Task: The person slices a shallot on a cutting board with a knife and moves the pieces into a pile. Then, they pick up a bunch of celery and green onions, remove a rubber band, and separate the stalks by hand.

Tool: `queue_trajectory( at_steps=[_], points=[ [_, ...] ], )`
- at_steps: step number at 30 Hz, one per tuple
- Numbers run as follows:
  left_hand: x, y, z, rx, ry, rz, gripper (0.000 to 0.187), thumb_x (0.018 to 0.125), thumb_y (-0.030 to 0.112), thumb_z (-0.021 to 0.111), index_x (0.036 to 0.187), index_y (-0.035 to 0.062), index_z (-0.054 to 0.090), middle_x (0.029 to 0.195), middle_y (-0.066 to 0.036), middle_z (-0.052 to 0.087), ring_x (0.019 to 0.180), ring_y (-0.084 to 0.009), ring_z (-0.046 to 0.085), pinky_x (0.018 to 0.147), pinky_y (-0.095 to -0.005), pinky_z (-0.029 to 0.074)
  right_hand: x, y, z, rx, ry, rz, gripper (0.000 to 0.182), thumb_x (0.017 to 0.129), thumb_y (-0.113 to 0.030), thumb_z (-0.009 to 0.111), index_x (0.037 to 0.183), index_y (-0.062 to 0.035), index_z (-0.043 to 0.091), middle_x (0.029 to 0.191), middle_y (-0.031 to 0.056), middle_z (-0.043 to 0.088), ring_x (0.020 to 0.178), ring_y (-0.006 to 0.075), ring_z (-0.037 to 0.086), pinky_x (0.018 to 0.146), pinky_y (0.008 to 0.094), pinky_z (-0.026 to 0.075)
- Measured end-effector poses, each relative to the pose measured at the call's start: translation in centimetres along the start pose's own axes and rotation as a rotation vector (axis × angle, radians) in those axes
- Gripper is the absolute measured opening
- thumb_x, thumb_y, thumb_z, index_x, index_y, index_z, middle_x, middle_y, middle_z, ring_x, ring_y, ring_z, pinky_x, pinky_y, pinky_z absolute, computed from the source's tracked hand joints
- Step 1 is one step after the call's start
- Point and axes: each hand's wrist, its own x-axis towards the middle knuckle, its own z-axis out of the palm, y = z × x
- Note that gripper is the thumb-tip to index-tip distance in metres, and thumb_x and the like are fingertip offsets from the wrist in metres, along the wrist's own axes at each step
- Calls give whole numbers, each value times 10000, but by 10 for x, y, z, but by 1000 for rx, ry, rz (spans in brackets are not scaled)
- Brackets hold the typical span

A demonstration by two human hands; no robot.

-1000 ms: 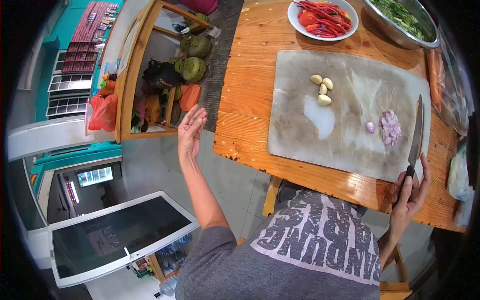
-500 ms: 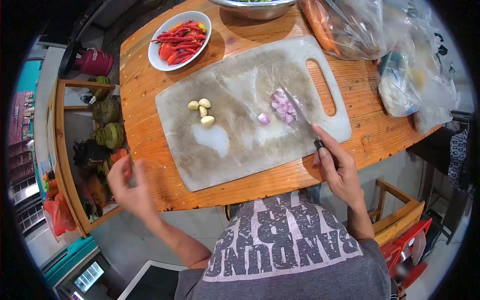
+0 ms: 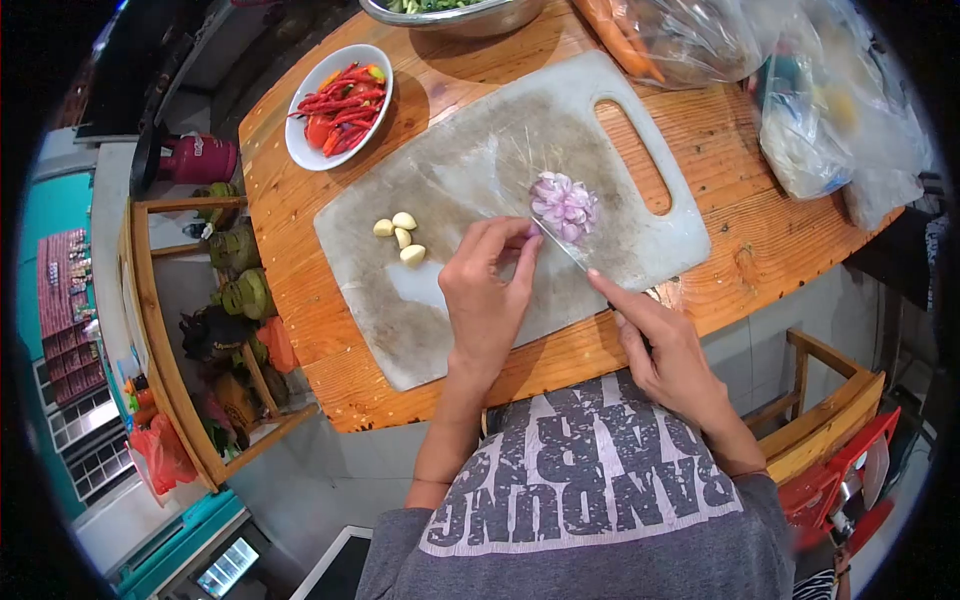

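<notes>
On the grey-white cutting board (image 3: pixel 440 150), my left hand (image 3: pixel 488 285) pinches a small purple shallot (image 3: pixel 532 231), mostly hidden by the fingers. My right hand (image 3: pixel 662 350) is closed round the dark handle of a knife (image 3: pixel 566 248), its index finger stretched along the top of the blade. The blade's tip meets the shallot at my left fingertips. Just beyond the blade lies a pile of sliced shallot (image 3: pixel 565 204). Several peeled garlic cloves (image 3: pixel 404 238) lie on the board, left of my left hand.
A white bowl of red chillies and tomatoes (image 3: pixel 300 135) stands behind the board's left part. Farther back is a metal bowl of greens (image 3: pixel 470 22). Plastic bags (image 3: pixel 815 120) and carrots (image 3: pixel 620 40) lie at the back right of the wooden table (image 3: pixel 330 340).
My left hand has come from beyond the table's left edge onto the board and taken hold of the shallot. The knife has moved down and left to it. The view has shifted slightly.
</notes>
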Motion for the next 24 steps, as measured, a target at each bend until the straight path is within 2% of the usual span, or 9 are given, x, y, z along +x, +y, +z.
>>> queue_trajectory(
  at_steps=[2, 11, 20, 24],
  points=[
    [0, 3, 1, 15, 8, 9, 150, 812, -25, 787, 960, -15, 761, 961, -112, 740, 844, -192, 735, 743, -294, 598, -1, -5, -6, 4, -26, 42, 617, 909, 57, 543, 1495, -133, 508, 852, 176, 588, 743, 345, 606, 724, 426, 506],
    [-3, 8, -2, 120, 61, 88, 149, 806, -27, 790, 953, -15, 767, 972, -112, 742, 836, -194, 726, 741, -294, 570, -6, -19, -13, 2, -13, -1, 599, 914, 48, 562, 1488, -113, 510, 895, 201, 589, 784, 370, 625, 720, 441, 509],
    [0, 14, -6, 141, -9, 71, 136, 812, -30, 779, 944, -30, 747, 985, -118, 733, 830, -202, 729, 743, -298, 572, -12, -21, -18, -3, -63, 46, 637, 921, 43, 569, 1523, -146, 482, 769, 158, 534, 634, 304, 571, 627, 415, 478],
    [2, 15, -5, 150, -16, 82, 139, 812, -32, 777, 946, -29, 742, 984, -115, 729, 826, -203, 728, 740, -303, 573, -9, -23, -21, 11, -73, 63, 643, 917, 43, 570, 1524, -149, 479, 768, 162, 536, 641, 315, 574, 627, 426, 477]
  ],
)
